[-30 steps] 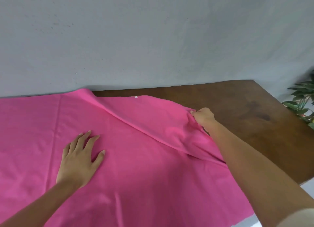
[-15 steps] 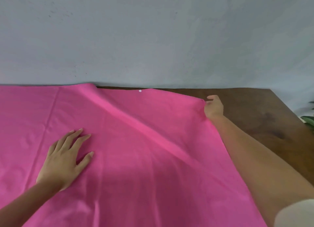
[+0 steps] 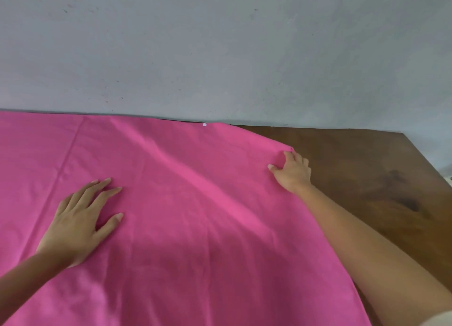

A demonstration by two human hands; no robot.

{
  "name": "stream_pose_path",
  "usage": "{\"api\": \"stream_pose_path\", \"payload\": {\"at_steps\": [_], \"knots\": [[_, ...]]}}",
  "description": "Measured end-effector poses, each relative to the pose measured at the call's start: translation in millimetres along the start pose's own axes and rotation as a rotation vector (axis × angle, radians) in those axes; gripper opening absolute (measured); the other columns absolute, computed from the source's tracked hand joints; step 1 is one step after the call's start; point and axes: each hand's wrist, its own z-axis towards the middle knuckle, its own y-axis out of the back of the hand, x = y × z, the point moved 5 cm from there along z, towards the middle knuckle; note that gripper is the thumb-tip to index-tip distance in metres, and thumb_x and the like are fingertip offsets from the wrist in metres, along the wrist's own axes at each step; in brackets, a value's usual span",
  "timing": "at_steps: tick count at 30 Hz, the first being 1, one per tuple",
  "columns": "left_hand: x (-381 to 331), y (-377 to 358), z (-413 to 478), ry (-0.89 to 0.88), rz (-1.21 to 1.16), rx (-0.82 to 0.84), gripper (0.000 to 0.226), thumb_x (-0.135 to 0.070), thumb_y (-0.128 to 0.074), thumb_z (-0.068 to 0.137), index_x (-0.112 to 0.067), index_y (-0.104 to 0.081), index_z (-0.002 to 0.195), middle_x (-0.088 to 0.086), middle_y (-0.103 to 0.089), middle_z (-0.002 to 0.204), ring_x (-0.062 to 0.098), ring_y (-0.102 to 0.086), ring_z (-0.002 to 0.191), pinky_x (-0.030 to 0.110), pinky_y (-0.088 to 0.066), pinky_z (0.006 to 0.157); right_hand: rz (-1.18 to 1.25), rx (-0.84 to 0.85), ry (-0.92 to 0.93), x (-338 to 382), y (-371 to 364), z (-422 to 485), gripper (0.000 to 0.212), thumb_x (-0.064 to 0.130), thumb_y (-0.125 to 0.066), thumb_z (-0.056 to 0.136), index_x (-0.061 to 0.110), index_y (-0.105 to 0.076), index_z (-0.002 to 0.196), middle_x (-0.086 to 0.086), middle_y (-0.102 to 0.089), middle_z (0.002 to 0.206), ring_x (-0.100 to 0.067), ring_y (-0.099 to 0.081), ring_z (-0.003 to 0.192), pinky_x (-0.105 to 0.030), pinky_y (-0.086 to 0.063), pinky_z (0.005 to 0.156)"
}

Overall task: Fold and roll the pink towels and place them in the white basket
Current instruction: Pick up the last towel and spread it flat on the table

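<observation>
Large pink cloth towel: spread flat over dark brown wooden desk, far edge at grey wall.
Left hand: palm down on towel, fingers straight, spread.
Right hand: at far right towel corner, fingers bent; grip or mere press not determinable.

One pink towel, one table, one left hand, one right hand
</observation>
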Motion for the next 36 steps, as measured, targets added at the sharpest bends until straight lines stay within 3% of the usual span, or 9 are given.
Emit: {"api": "stream_pose_path", "payload": {"at_steps": [4,7,11,15,19,23,27,31,36], "knots": [[-3,0,0,-0.007,0.009,0.003,0.067,-0.064,-0.034,0.092,-0.028,-0.048,0.147,-0.005,-0.037,0.157,0.023,-0.030,0.149,0.050,-0.029,0.114,0.017,-0.073,0.026,-3,20,28,0.061,0.045,-0.053,0.100,0.022,-0.036,0.153,-0.010,-0.028,0.160,-0.034,-0.025,0.144,-0.049,-0.024,0.118],[-3,0,5,0.008,0.027,0.009,0.067,-0.066,-0.036,0.091,-0.026,-0.051,0.143,-0.001,-0.043,0.151,0.027,-0.037,0.143,0.052,-0.033,0.111,0.009,-0.069,-0.043,-5,25,48,0.051,0.030,-0.054,0.101,0.019,-0.041,0.149,-0.015,-0.042,0.148,-0.036,-0.036,0.136,-0.049,-0.030,0.112],[-20,9,32,0.036,0.015,-0.079,0.062,-0.062,-0.042,0.087,-0.018,-0.060,0.126,0.004,-0.054,0.132,0.034,-0.051,0.121,0.057,-0.041,0.098,0.034,-0.143,0.000,-3,29,51,0.020,0.017,-0.056,0.099,0.016,-0.066,0.116,-0.010,-0.063,0.115,-0.033,-0.056,0.114,-0.043,-0.037,0.097],[-65,18,72,-0.049,-0.065,-0.116,0.055,-0.057,-0.043,0.088,-0.019,-0.062,0.123,0.003,-0.057,0.129,0.032,-0.052,0.119,0.055,-0.042,0.095,0.215,-0.289,0.255,12,39,9,0.013,0.009,-0.059,0.095,0.019,-0.067,0.097,0.003,-0.057,0.090,-0.022,-0.057,0.090,-0.046,-0.047,0.088],[-122,20,108,-0.224,-0.102,-0.110,0.051,-0.051,-0.043,0.091,-0.019,-0.060,0.127,0.004,-0.059,0.129,0.030,-0.052,0.123,0.050,-0.041,0.099,0.254,-0.284,0.478,17,34,-62,0.018,0.005,-0.066,0.092,0.020,-0.070,0.102,0.012,-0.056,0.089,-0.012,-0.051,0.084,-0.034,-0.045,0.078],[-170,10,133,-0.393,-0.081,-0.049,0.056,-0.050,-0.041,0.095,-0.020,-0.055,0.140,0.008,-0.056,0.138,0.030,-0.051,0.128,0.051,-0.042,0.104,0.180,-0.165,0.593,5,4,-107,0.020,0.009,-0.071,0.090,0.021,-0.073,0.106,0.008,-0.069,0.102,-0.016,-0.061,0.098,-0.036,-0.050,0.089],[-202,-8,156,-0.474,-0.040,0.018,0.053,-0.045,-0.053,0.098,-0.022,-0.052,0.145,0.007,-0.052,0.146,0.027,-0.045,0.136,0.049,-0.038,0.109,0.327,-0.054,0.461,-2,-5,-115,0.009,0.030,-0.068,0.095,0.028,-0.070,0.104,0.018,-0.067,0.101,-0.002,-0.058,0.096,-0.023,-0.046,0.086],[-213,-30,177,-0.386,0.003,0.137,0.054,-0.047,-0.049,0.102,-0.021,-0.045,0.150,0.004,-0.044,0.153,0.024,-0.035,0.143,0.044,-0.029,0.115,0.592,-0.034,0.143,-1,-5,-97,0.016,0.030,-0.071,0.093,0.025,-0.063,0.107,0.015,-0.069,0.096,0.002,-0.062,0.088,-0.017,-0.045,0.076],[-217,-46,182,-0.282,0.007,0.190,0.051,-0.042,-0.051,0.103,-0.022,-0.045,0.149,0.005,-0.048,0.148,0.028,-0.041,0.136,0.043,-0.030,0.112,0.636,-0.034,-0.007,13,-10,-78,0.027,0.019,-0.074,0.090,0.021,-0.053,0.106,0.012,-0.064,0.086,0.003,-0.058,0.079,-0.014,-0.041,0.065]]}}
